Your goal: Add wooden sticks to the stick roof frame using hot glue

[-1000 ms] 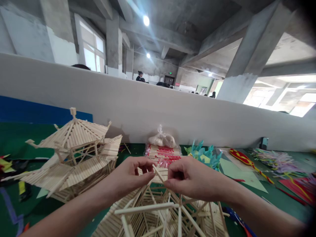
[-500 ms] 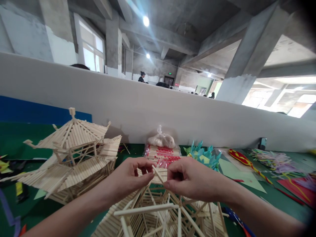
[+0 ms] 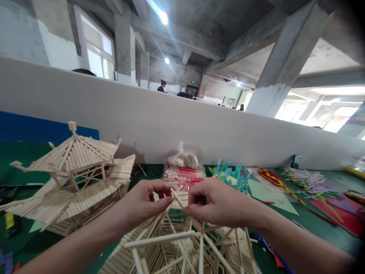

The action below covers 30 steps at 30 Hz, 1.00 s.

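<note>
My left hand (image 3: 145, 203) and my right hand (image 3: 215, 201) meet above a wooden stick frame (image 3: 182, 247) at the bottom centre. Both pinch a thin wooden stick (image 3: 177, 198) that slants between their fingertips, over the frame's peak. The frame is a lattice of pale sticks, with one longer stick lying across its front. A finished stick pagoda model (image 3: 74, 175) with two tiered roofs stands to the left of my left forearm.
Behind my hands lie a plastic bag of sticks with red bands (image 3: 184, 175) and a knotted bag of white pieces (image 3: 182, 160). Teal paper cut-outs (image 3: 232, 179), coloured paper strips (image 3: 306, 179) and red sheets (image 3: 339, 215) cover the green table at right. A grey partition wall (image 3: 171, 121) runs behind.
The view has shifted slightly, so everything sits a little lower left. Both hands keep the same pinch on the stick over the frame.
</note>
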### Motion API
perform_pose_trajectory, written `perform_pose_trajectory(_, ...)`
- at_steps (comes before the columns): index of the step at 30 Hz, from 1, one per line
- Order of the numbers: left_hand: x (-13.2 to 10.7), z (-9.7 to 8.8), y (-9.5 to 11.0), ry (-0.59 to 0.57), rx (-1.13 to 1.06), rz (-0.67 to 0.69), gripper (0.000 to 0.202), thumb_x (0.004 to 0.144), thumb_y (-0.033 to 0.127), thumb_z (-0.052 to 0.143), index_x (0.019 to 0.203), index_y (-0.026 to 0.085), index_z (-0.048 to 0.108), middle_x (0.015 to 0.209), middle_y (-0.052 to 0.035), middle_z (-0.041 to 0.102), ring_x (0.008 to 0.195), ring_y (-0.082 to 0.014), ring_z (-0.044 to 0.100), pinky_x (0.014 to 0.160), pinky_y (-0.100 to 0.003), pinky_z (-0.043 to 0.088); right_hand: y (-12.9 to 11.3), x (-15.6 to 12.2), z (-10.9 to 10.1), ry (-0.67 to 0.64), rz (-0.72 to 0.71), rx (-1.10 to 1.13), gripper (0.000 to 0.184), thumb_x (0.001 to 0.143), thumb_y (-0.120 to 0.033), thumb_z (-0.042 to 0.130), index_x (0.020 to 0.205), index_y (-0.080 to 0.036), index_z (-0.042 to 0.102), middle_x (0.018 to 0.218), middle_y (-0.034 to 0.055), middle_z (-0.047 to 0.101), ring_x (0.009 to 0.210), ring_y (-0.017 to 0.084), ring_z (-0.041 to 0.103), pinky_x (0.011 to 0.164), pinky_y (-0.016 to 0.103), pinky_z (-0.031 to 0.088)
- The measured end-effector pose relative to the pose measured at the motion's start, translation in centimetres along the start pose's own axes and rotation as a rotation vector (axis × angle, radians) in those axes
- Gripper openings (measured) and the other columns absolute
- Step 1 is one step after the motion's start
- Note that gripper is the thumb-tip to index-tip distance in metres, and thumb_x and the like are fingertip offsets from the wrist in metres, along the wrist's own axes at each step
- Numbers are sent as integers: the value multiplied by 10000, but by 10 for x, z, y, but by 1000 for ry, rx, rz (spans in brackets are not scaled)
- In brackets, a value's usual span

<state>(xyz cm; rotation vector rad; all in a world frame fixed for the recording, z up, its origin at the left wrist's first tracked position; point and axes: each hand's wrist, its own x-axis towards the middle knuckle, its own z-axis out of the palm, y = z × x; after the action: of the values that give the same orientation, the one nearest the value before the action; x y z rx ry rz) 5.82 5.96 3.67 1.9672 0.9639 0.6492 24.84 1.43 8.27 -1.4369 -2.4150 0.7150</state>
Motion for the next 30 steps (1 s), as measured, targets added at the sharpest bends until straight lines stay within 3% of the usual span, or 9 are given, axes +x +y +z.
perform_pose_trajectory(7, 1, 1, -7, 27, 13, -4, 324, 720, 360, 509, 920, 142, 641, 712, -14, 573, 579, -116, 408, 537, -241, 328, -2, 0, 0, -7, 24, -10, 153, 716, -241, 507, 575, -184, 494, 479, -71, 407, 449, 54, 363, 390, 179, 260)
perform_pose_trajectory(24, -1, 0, -2, 16, 17, -6, 269, 729, 361, 507, 841, 158, 643, 689, 4, 578, 579, -115, 449, 520, -216, 338, -1, 0, -1, -8, 16, 7, 150, 725, -240, 498, 588, -181, 495, 488, -69, 403, 451, 53, 362, 394, 179, 252)
perform_pose_trajectory(30, -3, -1, -3, 19, -18, -18, 301, 752, 379, 519, 936, 162, 616, 833, -29, 642, 734, -163, 537, 645, -257, 412, 3, -1, 0, -14, -11, 35, 185, 751, -237, 483, 578, -184, 445, 511, -73, 380, 473, 53, 349, 418, 181, 253)
